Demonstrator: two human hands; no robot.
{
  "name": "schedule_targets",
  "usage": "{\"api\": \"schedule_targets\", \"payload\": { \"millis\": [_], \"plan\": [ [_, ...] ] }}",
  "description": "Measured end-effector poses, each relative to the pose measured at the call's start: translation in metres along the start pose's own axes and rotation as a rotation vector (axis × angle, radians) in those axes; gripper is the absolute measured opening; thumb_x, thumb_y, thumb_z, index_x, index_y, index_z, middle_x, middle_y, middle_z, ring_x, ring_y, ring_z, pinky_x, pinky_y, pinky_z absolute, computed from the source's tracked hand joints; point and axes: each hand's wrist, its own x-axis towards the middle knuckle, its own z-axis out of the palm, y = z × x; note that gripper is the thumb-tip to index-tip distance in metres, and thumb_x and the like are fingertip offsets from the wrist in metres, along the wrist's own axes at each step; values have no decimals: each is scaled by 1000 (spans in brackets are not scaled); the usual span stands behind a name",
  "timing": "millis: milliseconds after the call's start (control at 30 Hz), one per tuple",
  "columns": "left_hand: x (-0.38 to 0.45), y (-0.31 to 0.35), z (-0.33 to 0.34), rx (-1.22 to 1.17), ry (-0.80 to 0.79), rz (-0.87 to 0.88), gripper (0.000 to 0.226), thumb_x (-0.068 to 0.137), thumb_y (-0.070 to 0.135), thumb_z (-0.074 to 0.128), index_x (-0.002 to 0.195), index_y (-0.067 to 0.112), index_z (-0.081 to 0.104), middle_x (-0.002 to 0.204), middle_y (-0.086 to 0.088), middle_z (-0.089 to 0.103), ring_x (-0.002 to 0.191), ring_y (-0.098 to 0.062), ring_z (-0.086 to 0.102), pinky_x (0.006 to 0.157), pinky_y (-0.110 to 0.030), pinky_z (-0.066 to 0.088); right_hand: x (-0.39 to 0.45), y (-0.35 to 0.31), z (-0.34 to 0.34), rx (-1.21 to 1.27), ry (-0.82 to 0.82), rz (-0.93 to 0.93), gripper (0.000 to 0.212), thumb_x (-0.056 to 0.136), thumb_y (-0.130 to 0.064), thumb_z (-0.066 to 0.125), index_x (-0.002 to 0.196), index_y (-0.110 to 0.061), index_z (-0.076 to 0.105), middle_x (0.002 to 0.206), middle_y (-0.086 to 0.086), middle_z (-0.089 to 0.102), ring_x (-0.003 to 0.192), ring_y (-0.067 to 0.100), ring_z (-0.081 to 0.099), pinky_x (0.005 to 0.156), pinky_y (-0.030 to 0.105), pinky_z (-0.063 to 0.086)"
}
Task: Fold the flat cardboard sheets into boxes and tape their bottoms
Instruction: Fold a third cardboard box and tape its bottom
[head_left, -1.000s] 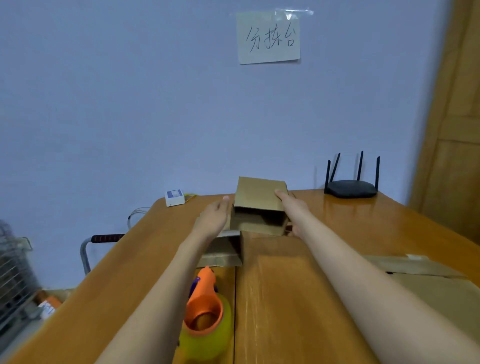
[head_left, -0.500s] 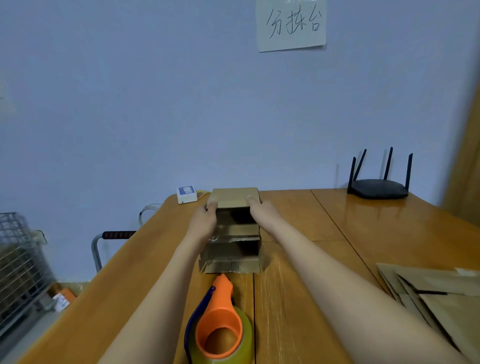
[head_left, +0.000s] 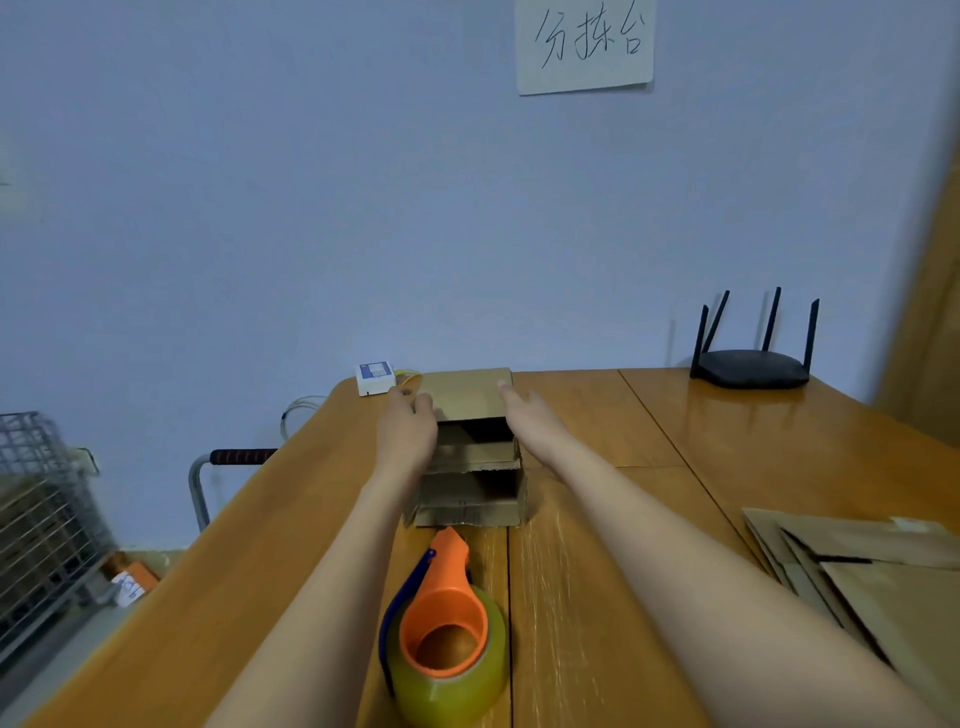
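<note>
A: Basket (head_left: 41, 499) far left, off the table (head_left: 779, 436). Hands?
B: Left hand (head_left: 406, 431) flat on the top box (head_left: 467, 397), left side, fingers straight. That box sits on a second box (head_left: 470, 493), mid-table near the wall.
A: Right?
B: Right hand (head_left: 530, 421) on the top box's right side, fingers look straight too, no curl visible.
A: Tape?
B: Tape roll (head_left: 447, 654) lies near edge, untouched. Flat sheets (head_left: 857, 561) stacked at right. Router (head_left: 753, 364) back right.

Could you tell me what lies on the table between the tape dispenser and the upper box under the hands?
In the head view, a second folded box sits between the tape dispenser and the upper box; it is stacked beneath that box.
</note>
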Motion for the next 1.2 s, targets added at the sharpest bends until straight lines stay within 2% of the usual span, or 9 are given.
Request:
{"api": "schedule_targets", "payload": {
  "millis": [167,300,433,533,667,833,933,1033,1200],
  "plan": [
    [-26,30,8,217,-4,220,48,101,33,34,142,10,44,143,-13,50,133,-32,44,111,-48,35,-34,-3,-27,-140,87,-89,76,104,-61,28,161,-12,17,166,8,24,152,31,23,120,44,24],
    [-71,64,29,411,-17,245,52,100,39,31,146,18,42,154,-13,36,143,-33,26,117,-52,18,-70,6,-67,-373,141,-107,81,101,-65,28,161,-12,14,164,9,29,149,33,30,120,47,28],
    [-125,90,54,558,-172,318,55,104,45,23,150,18,34,160,-13,23,148,-36,13,118,-63,8,-110,27,-118,-678,206,-103,80,100,-67,24,161,-16,16,166,8,25,151,30,26,123,56,16],
    [-161,107,76,704,-325,373,60,104,48,17,156,20,24,166,-8,8,152,-34,0,118,-63,-1,-144,45,-161,-919,243,-55,77,100,-66,24,160,-18,23,165,10,26,150,33,26,122,57,14],
    [-200,131,103,819,-458,407,61,104,49,13,156,21,25,166,-7,5,152,-34,-1,117,-65,-2,-184,68,-212,-1049,253,67,76,100,-67,23,159,-19,26,166,10,23,152,33,22,123,57,10],
    [-235,152,142,907,-574,420,62,104,51,14,155,20,27,166,-9,6,152,-36,-1,116,-66,-4,-221,92,-260,-1121,270,187,72,101,-65,24,153,-17,38,161,13,33,149,33,29,123,57,12],
    [-257,164,163,920,-630,439,61,104,49,20,150,14,38,162,-14,18,150,-38,10,117,-66,3,-237,109,-284,-1070,263,255,65,102,-61,29,145,-16,47,149,13,48,138,34,44,117,53,28],
    [-273,170,181,910,-686,447,55,104,43,28,142,9,48,154,-20,32,144,-40,23,116,-62,16,-249,126,-301,-1031,240,311,49,104,-47,38,136,-15,55,136,11,58,122,30,56,101,43,47],
    [-283,166,210,912,-755,434,52,102,40,35,141,7,47,150,-20,38,140,-39,29,113,-58,26,-257,154,-317,-1010,236,411,37,105,-38,44,126,-12,61,127,10,63,113,28,60,91,38,51]
  ]
}}
